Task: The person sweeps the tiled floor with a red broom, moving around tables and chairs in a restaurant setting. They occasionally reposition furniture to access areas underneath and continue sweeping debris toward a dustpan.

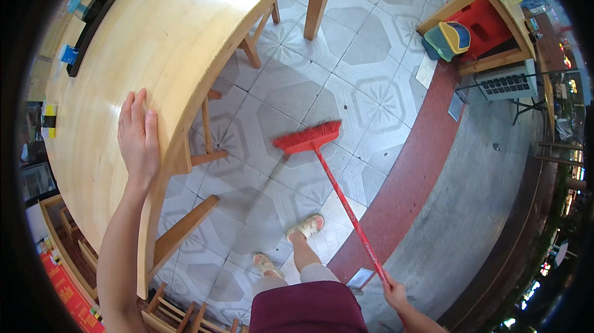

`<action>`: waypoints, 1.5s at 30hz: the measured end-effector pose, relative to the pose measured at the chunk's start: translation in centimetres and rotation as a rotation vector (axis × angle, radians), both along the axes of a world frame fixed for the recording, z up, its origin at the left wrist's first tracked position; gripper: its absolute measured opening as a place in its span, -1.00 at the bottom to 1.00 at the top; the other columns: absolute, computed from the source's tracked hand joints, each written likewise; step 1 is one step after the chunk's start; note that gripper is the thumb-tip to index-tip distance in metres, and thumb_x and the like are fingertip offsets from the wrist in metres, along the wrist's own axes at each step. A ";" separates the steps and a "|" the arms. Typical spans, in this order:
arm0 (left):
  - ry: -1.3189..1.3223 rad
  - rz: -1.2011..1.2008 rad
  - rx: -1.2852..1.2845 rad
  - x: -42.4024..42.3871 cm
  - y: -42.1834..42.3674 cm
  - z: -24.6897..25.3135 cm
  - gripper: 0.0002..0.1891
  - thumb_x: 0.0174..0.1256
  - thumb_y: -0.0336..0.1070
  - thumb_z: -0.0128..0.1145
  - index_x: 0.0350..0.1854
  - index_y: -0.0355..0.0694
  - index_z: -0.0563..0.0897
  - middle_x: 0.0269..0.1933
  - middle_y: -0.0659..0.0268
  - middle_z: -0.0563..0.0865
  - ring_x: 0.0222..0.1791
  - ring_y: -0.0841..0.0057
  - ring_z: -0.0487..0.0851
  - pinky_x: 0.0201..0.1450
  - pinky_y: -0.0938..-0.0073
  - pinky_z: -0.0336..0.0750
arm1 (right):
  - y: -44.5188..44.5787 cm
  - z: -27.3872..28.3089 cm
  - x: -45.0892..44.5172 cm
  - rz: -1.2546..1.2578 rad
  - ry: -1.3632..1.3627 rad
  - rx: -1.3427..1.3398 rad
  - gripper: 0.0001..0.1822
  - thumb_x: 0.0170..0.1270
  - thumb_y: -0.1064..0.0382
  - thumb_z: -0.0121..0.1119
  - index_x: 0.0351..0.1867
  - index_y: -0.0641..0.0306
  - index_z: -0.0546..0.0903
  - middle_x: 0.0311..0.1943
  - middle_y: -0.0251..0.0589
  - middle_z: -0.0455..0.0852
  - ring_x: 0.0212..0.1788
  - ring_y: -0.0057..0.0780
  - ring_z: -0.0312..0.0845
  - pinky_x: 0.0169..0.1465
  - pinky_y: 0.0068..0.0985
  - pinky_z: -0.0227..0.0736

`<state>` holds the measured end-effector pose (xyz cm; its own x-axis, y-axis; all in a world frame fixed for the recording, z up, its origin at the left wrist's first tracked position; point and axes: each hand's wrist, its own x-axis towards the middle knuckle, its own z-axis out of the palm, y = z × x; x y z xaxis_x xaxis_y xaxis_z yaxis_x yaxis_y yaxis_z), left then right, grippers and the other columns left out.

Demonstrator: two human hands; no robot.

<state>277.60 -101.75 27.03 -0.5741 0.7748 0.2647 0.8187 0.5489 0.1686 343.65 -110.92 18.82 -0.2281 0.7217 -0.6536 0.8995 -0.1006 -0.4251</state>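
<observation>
My left hand (138, 140) rests flat near the edge of a light wooden table (185, 41), with nothing in it. Down at the lower right, my right hand (397, 293) is closed around the red handle of a broom (345, 203). The red bristled broom head (308, 138) lies on the patterned grey floor tiles (297, 78), ahead of my feet. A few small dark bits are scattered on the tiles near the broom head.
Table legs (188, 228) and wooden stools (209, 156) stand under the table. A red floor strip (408, 180) runs along the right. Farther off, a swing-lid bin (448, 41) stands beside a wooden cabinet (494, 61) and an air-conditioner unit (508, 83).
</observation>
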 end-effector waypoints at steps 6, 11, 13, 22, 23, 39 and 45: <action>-0.002 0.000 0.007 0.3 0.4 -0.1 -0.59 0.34 -0.16 -0.23 0.18 -0.18 0.35 0.22 0.09 0.31 0.27 0.25 0.20 0.29 0.30 0.03 | 13.4 -1.9 -2.8 0.311 -0.150 0.142 -0.53 0.14 0.32 0.01 0.15 0.13 0.39 -0.46 0.13 0.59 -0.47 0.02 0.56 -0.39 -0.17 0.45; -0.015 0.012 -0.008 0.0 0.4 -0.3 -0.59 0.33 -0.17 -0.23 0.18 -0.18 0.35 0.23 0.09 0.31 0.27 0.24 0.20 0.29 0.31 0.03 | 28.9 -8.2 -14.0 0.483 0.037 0.420 -0.57 0.17 0.26 0.03 0.12 0.04 0.42 -0.61 0.14 0.55 -0.55 0.05 0.52 -0.43 -0.15 0.42; -0.017 0.013 -0.009 0.0 0.3 -0.1 -0.59 0.33 -0.17 -0.23 0.18 -0.19 0.35 0.23 0.09 0.30 0.27 0.24 0.20 0.29 0.31 0.03 | 30.1 -8.7 -17.2 0.470 0.092 0.398 -0.59 0.17 0.22 0.05 0.11 0.04 0.44 -0.61 0.15 0.55 -0.54 0.06 0.52 -0.42 -0.16 0.41; -0.036 -0.015 -0.010 0.1 0.5 -0.6 -0.59 0.33 -0.17 -0.24 0.17 -0.22 0.35 0.23 0.09 0.31 0.27 0.22 0.21 0.29 0.31 0.04 | 27.8 -15.2 -25.1 0.383 0.182 0.347 -0.62 0.18 0.21 0.03 0.08 0.00 0.46 -0.56 0.13 0.58 -0.47 0.07 0.53 -0.36 -0.13 0.42; -0.037 -0.019 -0.007 0.0 0.5 -0.6 -0.59 0.33 -0.17 -0.24 0.17 -0.22 0.35 0.23 0.09 0.31 0.27 0.22 0.21 0.29 0.31 0.04 | 27.6 -15.9 -26.9 0.389 0.153 0.313 -0.61 0.19 0.20 0.01 0.10 -0.02 0.43 -0.54 0.13 0.59 -0.46 0.08 0.53 -0.35 -0.13 0.42; -0.176 -0.032 -0.006 -0.1 0.6 -0.7 -0.57 0.37 -0.15 -0.32 0.20 -0.22 0.29 0.27 0.15 0.26 0.31 0.30 0.14 0.35 0.35 -0.06 | 19.9 -19.8 -13.5 0.358 -0.025 0.040 -0.51 0.25 0.21 -0.09 0.24 -0.20 0.24 -0.49 0.14 0.57 -0.44 0.11 0.51 -0.35 -0.07 0.36; -0.183 -0.006 -0.021 -0.2 0.0 0.0 -0.56 0.35 -0.18 -0.33 0.23 -0.24 0.26 0.29 0.14 0.23 0.33 0.31 0.11 0.36 0.35 -0.09 | 12.9 -4.6 -1.0 0.136 0.035 -0.039 -0.56 0.15 0.34 0.06 0.12 0.07 0.43 -0.53 0.13 0.56 -0.50 -0.01 0.55 -0.42 -0.32 0.40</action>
<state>277.42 -101.70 27.00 -0.6068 0.7824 0.1402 0.7785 0.5495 0.3032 342.69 -98.02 14.24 -0.3452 0.6567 -0.6705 0.8907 0.0040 -0.4546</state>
